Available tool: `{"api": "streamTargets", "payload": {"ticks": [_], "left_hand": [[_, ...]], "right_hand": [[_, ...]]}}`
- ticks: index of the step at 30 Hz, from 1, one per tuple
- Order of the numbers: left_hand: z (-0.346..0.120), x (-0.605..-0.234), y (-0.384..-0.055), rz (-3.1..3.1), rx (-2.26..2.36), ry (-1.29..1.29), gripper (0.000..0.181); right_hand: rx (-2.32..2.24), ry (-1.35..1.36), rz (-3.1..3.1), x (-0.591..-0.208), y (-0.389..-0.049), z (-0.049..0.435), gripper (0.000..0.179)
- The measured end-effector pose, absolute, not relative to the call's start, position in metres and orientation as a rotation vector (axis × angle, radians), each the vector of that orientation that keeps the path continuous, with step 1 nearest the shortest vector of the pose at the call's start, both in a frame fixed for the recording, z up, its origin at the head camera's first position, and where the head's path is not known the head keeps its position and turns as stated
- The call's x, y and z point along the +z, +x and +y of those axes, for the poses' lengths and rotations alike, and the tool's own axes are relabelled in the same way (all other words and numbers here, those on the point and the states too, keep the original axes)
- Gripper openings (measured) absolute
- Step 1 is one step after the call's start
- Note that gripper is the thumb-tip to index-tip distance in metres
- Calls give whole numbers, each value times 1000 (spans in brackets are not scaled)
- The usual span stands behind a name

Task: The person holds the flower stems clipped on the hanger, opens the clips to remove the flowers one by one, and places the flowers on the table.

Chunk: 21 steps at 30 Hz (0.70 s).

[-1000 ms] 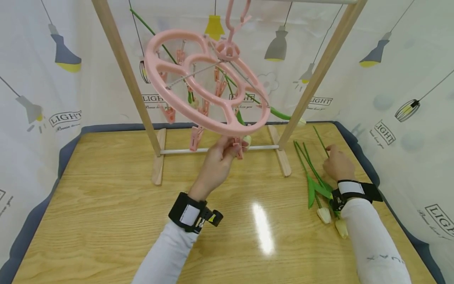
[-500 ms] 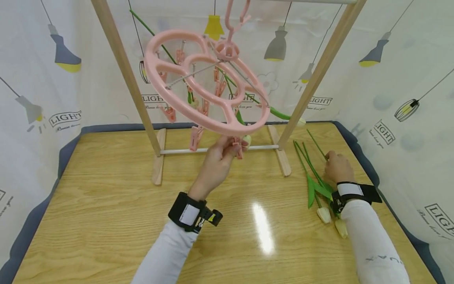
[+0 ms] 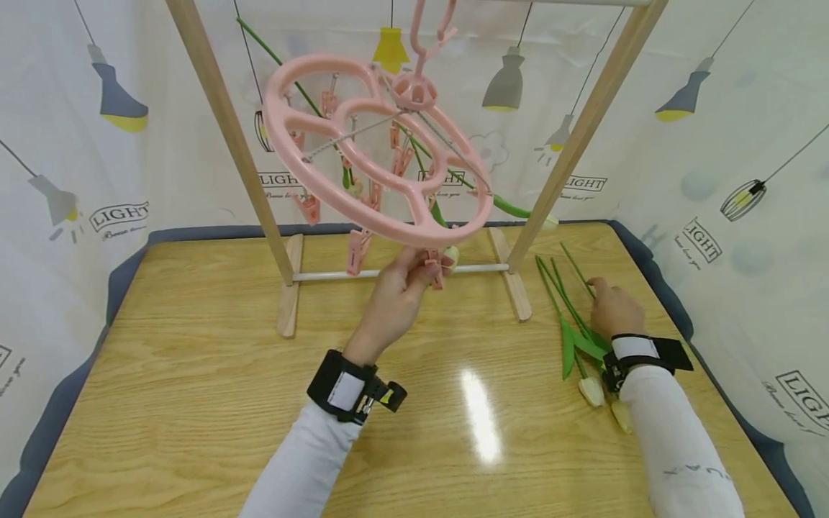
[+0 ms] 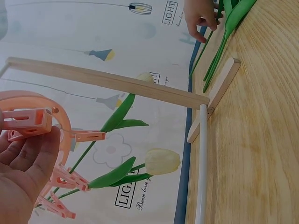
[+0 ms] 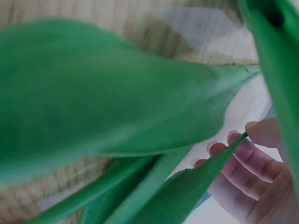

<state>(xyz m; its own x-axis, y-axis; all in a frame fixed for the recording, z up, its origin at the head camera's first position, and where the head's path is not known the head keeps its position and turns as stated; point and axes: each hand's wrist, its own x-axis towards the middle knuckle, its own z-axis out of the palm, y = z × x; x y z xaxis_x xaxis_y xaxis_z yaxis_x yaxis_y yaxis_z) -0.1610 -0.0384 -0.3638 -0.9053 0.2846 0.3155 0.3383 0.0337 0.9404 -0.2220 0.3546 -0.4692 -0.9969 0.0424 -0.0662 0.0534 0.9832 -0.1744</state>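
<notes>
My left hand (image 3: 395, 296) pinches a pink clothespin (image 3: 435, 272) that hangs from the round pink hanger (image 3: 414, 232). In the left wrist view, that clothespin (image 4: 28, 122) lies between thumb and fingers. Several other clothespins dangle from the hanger, and some hold tulips by their stems, including one with a cream bloom (image 4: 162, 161). At the table's right side my right hand (image 3: 617, 311) pinches the thin green stem (image 3: 573, 265) of an artificial tulip. Its bloom is hidden from the head view. Beside that hand lie more tulips, one with a white bloom (image 3: 591, 392).
A wooden stand with two slanted posts (image 3: 570, 137) and a white lower bar (image 3: 337, 275) surrounds the hanger. Its feet (image 3: 515, 296) rest on the wood table (image 3: 214, 403). A lamp-patterned curtain (image 3: 194, 194) encloses the back and sides.
The right hand has shifted slightly left and nearer the person, and the pinched stem's tip has moved the same way. The left hand holds still on the clothespin.
</notes>
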Motion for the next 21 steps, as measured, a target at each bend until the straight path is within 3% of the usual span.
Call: {"api": "streamTargets", "payload": {"ticks": [21], "left_hand": [[-37, -362, -161, -2216, -2048, -691, 31]], "right_hand": [[-138, -46, 2952, -475, -220, 352, 45]]}}
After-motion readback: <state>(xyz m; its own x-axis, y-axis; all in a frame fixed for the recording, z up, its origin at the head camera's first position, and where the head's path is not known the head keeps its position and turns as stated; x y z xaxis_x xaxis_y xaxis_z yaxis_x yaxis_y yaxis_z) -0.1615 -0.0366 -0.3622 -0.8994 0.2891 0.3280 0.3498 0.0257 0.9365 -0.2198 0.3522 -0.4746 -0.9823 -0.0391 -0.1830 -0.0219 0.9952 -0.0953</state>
